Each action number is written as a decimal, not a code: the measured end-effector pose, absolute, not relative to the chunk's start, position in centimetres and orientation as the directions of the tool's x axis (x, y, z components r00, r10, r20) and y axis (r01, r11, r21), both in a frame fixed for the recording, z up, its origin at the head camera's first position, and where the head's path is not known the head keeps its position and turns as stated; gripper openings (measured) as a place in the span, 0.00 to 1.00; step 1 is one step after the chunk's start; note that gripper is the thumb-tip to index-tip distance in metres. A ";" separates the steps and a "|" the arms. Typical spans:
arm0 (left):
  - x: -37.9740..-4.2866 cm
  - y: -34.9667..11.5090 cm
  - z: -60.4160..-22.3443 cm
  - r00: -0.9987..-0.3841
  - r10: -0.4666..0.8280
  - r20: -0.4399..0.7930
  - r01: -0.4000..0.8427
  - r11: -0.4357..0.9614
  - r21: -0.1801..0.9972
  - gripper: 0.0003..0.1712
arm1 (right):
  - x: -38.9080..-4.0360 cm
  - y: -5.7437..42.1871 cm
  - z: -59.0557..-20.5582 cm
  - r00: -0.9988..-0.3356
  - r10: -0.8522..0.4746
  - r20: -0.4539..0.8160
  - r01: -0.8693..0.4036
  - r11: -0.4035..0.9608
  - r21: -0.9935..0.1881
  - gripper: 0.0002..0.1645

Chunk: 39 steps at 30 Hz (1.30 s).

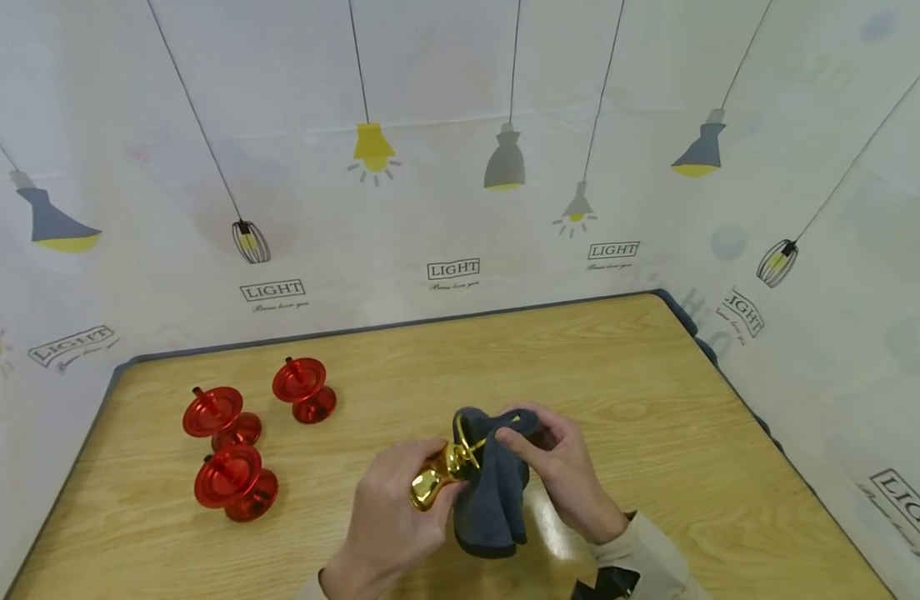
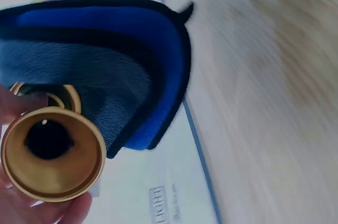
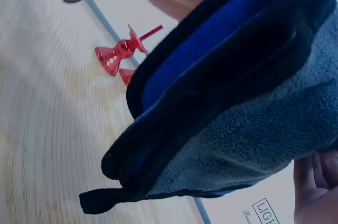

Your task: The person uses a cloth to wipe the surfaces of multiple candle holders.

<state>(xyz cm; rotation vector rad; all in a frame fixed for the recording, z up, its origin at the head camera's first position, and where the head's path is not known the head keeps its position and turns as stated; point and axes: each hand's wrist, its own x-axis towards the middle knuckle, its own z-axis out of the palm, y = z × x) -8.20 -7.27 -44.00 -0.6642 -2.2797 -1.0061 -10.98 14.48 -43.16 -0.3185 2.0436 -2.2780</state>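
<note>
In the head view my left hand (image 1: 391, 504) grips a shiny gold candle holder (image 1: 427, 487) by its stem, tilted above the table. The left wrist view looks into its round hollow base (image 2: 87, 168). My right hand (image 1: 568, 467) pinches a grey-blue cloth (image 1: 488, 510) against the holder's dish, whose gold rim shows partly through the folds. The rest of the dish is hidden. In the right wrist view the cloth (image 3: 237, 150) hangs in folds, with a bright blue inner side and dark edging.
Three red candle holders stand on the left of the wooden table (image 1: 400, 375): one farther back (image 1: 300, 381), one at the far left (image 1: 211, 412), one nearer (image 1: 229, 477). A white wall sheet (image 1: 400, 217) printed with lamps surrounds the table's back and sides.
</note>
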 end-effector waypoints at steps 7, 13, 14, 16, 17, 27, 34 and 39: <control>-8.9 -8.7 -43.2 -0.873 0.389 0.294 0.410 0.260 0.874 0.14 | -11.0 15.0 -43.4 -0.946 -0.287 0.153 -0.123 -0.118 -0.985 0.10; -9.9 -10.1 -42.9 -0.740 0.661 -0.128 -0.219 -0.057 0.974 0.14 | -10.9 15.2 -43.6 -0.886 -0.388 0.256 -0.197 -0.185 -0.963 0.13; -10.0 -10.2 -43.1 -0.708 0.690 -0.152 -0.279 -0.075 0.957 0.14 | -10.8 15.2 -43.6 -0.880 -0.395 0.263 -0.200 -0.194 -0.960 0.13; -10.1 -10.3 -43.4 -0.682 0.717 -0.145 -0.301 -0.093 0.949 0.16 | -10.8 15.1 -43.7 -0.877 -0.398 0.270 -0.206 -0.196 -0.959 0.12; -10.1 -10.2 -43.5 -0.698 0.706 -0.121 -0.263 -0.096 0.960 0.16 | -10.8 15.1 -43.7 -0.882 -0.390 0.265 -0.204 -0.191 -0.960 0.11; -8.8 -7.8 -45.2 -0.731 0.296 0.615 0.676 0.436 0.593 0.29 | -10.2 14.3 -43.4 -0.961 -0.216 0.173 -0.145 -0.138 -0.980 0.12; -8.5 -7.8 -45.3 -0.714 0.251 0.654 0.679 0.480 0.556 0.24 | -10.2 13.9 -43.4 -0.964 -0.204 0.168 -0.143 -0.131 -0.981 0.14; -8.7 -8.5 -45.0 -0.804 0.342 0.486 0.573 0.233 0.786 0.14 | -10.4 14.4 -43.5 -0.931 -0.284 0.231 -0.194 -0.150 -0.969 0.12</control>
